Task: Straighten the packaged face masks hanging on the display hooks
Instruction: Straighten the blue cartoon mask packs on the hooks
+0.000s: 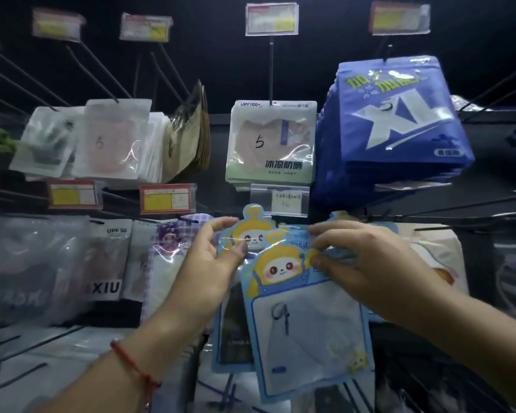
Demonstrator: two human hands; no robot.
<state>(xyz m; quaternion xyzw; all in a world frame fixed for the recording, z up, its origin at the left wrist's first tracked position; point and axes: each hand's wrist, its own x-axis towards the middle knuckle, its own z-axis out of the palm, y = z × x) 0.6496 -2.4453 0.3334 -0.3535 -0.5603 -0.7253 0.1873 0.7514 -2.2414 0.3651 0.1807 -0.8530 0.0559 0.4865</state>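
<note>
A light blue mask pack (306,329) with a yellow cartoon face and a handwritten 9 hangs tilted in front of me. Behind it hang more packs of the same kind (252,234). My right hand (367,263) pinches the front pack's top right corner beside the cartoon head. My left hand (212,266) holds the left edge of the pack behind, with the thumb on its front. In the row above hang a green-edged pack marked 5 (270,144) and a stack of blue XL packs (396,126).
Black wire hooks jut out from the dark panel on all sides. Clear and brown packs (111,141) hang at the upper left, grey and purple packs (108,263) at the left, a cream pack (438,254) at the right. Price tags (167,198) sit on the hook ends.
</note>
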